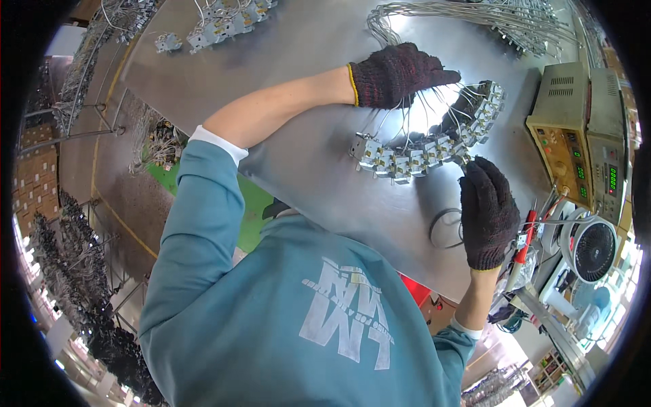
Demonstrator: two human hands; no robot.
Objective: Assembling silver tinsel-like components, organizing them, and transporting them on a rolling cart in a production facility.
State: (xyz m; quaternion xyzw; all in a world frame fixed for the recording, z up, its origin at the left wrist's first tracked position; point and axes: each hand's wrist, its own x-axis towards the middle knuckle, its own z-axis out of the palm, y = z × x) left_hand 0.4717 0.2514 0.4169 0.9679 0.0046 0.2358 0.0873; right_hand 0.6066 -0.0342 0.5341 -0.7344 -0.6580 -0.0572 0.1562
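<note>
Steel bench [298, 156] is carrying a curved row of wired connectors [434, 146] at centre-right | left hand [397, 74] is gathering the wires [407, 119], fingers curled on them | right hand [487, 210] is pinching the row's end, fingers closed | likely aligning the row; next calls for steady wire tension | tester [576, 142] is glowing far right

Green-lit readouts [594, 173] on beige instrument [569, 129]
</note>
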